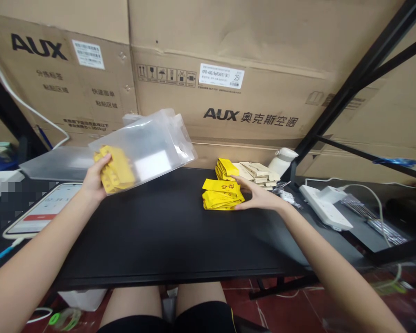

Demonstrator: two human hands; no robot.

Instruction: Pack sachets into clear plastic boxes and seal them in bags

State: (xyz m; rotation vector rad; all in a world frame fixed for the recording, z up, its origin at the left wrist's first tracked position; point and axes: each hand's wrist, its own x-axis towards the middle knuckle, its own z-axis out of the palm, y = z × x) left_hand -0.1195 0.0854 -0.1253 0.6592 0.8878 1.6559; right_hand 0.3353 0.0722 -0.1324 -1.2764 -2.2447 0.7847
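Note:
My left hand (96, 179) grips a clear plastic bag (150, 143), raised over the left part of the black table (152, 236). Yellow packets (119, 171) show at the bag's left end, by my fingers; whether all of them are inside is hard to tell. At the table's middle right, my right hand (258, 196) has its thumb and fingers apart at the right edge of a stack of yellow packets (222, 196). Another yellow bundle (226, 169) lies just behind, beside a pile of cream packets (260, 173).
Large cardboard boxes (173, 41) stand behind the table. A phone (45, 208) lies at the left. To the right are a white bottle (283, 162), a power strip (324, 208) and black metal shelf posts (350, 92).

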